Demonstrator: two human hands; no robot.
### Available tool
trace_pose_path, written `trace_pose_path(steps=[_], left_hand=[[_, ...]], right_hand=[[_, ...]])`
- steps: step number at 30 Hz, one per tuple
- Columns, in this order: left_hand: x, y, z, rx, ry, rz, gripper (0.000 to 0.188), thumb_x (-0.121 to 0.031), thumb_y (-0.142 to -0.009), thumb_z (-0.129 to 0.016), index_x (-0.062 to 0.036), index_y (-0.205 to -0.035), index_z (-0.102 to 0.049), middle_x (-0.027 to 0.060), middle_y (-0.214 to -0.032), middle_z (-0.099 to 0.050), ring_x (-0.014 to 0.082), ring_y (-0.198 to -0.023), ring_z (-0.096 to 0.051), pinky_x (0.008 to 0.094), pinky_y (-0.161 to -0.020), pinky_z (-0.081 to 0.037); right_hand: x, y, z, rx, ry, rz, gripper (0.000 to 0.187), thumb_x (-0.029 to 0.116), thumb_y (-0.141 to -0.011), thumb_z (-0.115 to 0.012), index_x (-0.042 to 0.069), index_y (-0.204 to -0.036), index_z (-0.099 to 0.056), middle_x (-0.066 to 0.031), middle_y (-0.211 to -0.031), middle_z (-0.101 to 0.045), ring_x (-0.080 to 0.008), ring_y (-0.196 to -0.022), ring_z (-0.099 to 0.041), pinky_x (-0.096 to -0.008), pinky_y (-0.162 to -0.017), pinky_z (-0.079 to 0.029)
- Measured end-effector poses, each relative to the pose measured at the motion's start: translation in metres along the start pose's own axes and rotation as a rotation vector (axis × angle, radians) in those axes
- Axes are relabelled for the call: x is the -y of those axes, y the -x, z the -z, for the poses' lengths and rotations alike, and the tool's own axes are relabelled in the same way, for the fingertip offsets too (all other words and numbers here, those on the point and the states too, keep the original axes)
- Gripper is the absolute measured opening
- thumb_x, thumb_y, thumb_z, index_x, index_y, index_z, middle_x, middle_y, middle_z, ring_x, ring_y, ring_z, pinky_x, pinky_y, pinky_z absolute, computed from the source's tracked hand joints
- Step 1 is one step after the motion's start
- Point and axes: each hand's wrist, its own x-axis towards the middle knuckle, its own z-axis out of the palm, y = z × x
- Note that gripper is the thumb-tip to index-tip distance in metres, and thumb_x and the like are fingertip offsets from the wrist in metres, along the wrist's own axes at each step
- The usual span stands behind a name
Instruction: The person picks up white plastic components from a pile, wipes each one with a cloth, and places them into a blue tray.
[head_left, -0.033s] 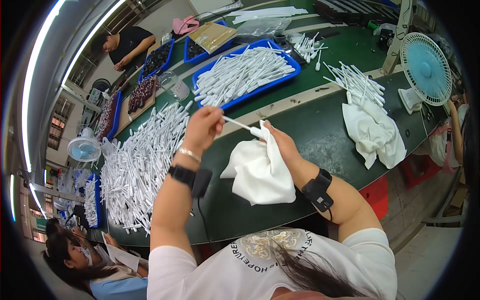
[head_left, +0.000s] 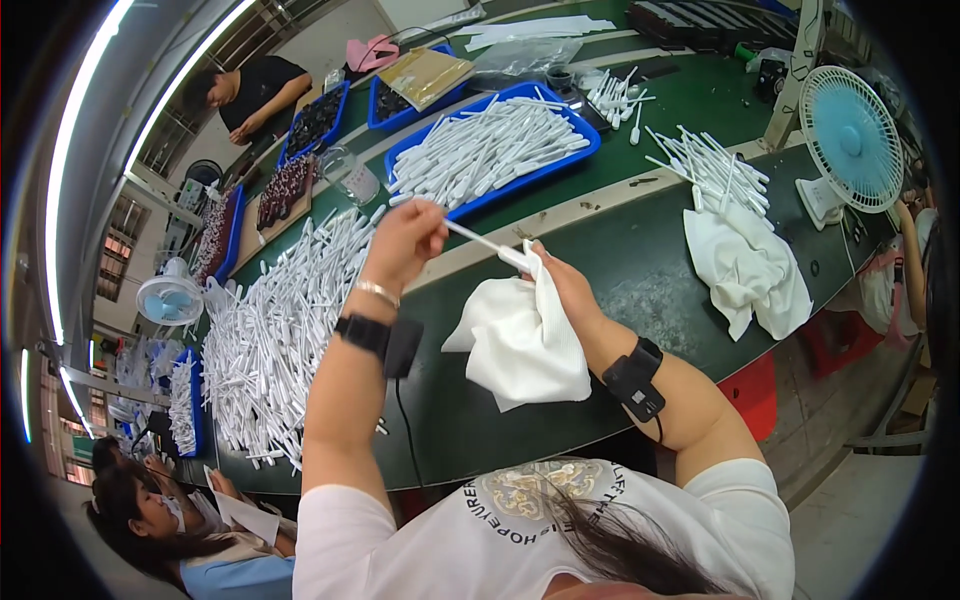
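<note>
- While the left hand (head_left: 410, 238) pinches a white stick (head_left: 512, 257) by its thin end, the right hand (head_left: 570, 292) grips cloth (head_left: 525, 345) at its thick end
- Between both grips, it looks light, stiff, best held where thickest

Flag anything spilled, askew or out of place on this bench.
The heap of white sticks at left looks untidy: it sprawls loose on the green table, while other sticks sit in a blue tray. No damage shows.
</note>
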Motion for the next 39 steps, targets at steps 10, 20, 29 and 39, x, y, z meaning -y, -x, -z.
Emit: trace_pose_path(steps=[10,20,29,39], left_hand=[[0.005,-0.136,-0.047,-0.165,-0.014,-0.060,0.015,-0.014,-0.085,-0.052,-0.0010,-0.092,-0.053,0.0085,-0.076,-0.058,0.0135,-0.061,-0.054,0.0233,-0.053,-0.045],[-0.051,0.014,-0.080,0.441,0.376,-0.215,0.048,-0.038,-0.087,-0.044,-0.0045,-0.121,-0.034,0.0142,-0.091,-0.055,0.0217,-0.073,-0.056,0.0298,-0.065,-0.046],[-0.066,0.195,-0.134,0.711,0.971,-1.067,0.081,-0.065,-0.069,-0.053,0.0084,-0.101,-0.044,0.0128,-0.091,-0.057,0.0202,-0.081,-0.055,0.0267,-0.074,-0.042],[-0.053,0.214,-0.110,0.848,0.987,-0.713,0.068,-0.058,-0.075,-0.053,0.0067,-0.096,-0.046,0.0103,-0.086,-0.058,0.0192,-0.078,-0.055,0.0268,-0.071,-0.043]], right_hand=[[-0.015,-0.018,0.017,0.049,0.271,-0.041,0.024,0.030,-0.087,-0.048,0.007,-0.082,-0.054,0.0021,-0.069,-0.052,-0.0058,-0.058,-0.047,-0.0208,-0.054,-0.040],[-0.018,-0.020,0.012,0.008,0.447,0.138,0.027,0.027,-0.088,-0.048,0.003,-0.080,-0.056,0.0006,-0.069,-0.054,-0.0062,-0.061,-0.047,-0.0217,-0.054,-0.040],[-0.023,-0.008,-0.008,-0.041,0.320,-0.050,0.026,0.028,-0.087,-0.049,0.005,-0.078,-0.054,-0.0017,-0.068,-0.053,-0.0109,-0.058,-0.051,-0.0238,-0.054,-0.043],[-0.031,-0.017,0.000,-0.001,0.368,0.022,0.027,0.031,-0.087,-0.049,0.007,-0.073,-0.051,-0.0017,-0.066,-0.050,-0.0102,-0.057,-0.050,-0.0236,-0.053,-0.043]])
